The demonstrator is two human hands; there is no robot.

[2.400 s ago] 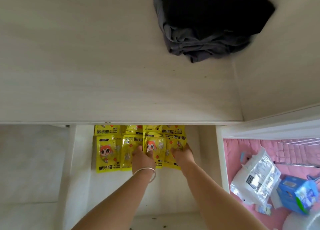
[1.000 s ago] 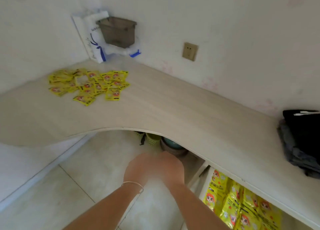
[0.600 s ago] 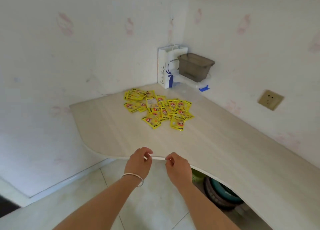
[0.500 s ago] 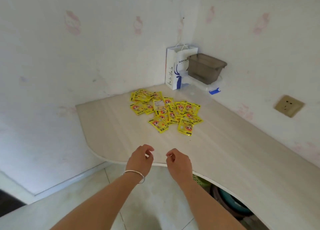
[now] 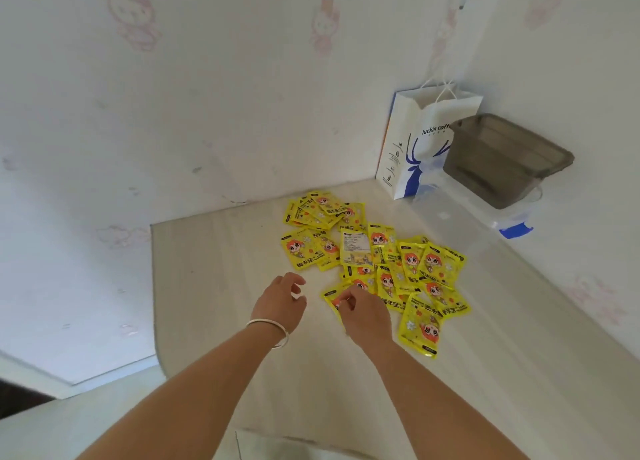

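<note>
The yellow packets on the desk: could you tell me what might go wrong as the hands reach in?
1. The yellow packets overlap loosely, so the right hand, reaching onto the nearest packet, may drag neighbours out of place.
2. The flipped packet lies with its white label side up and could be overlooked or end up facing the wrong way.

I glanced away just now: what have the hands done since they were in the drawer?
Both came up and forward over the desk to the pile of yellow packets. The right hand touches the nearest packet, grip unclear; the left hand hovers open beside it. Pile, paper bag and grey box stayed put.
</note>
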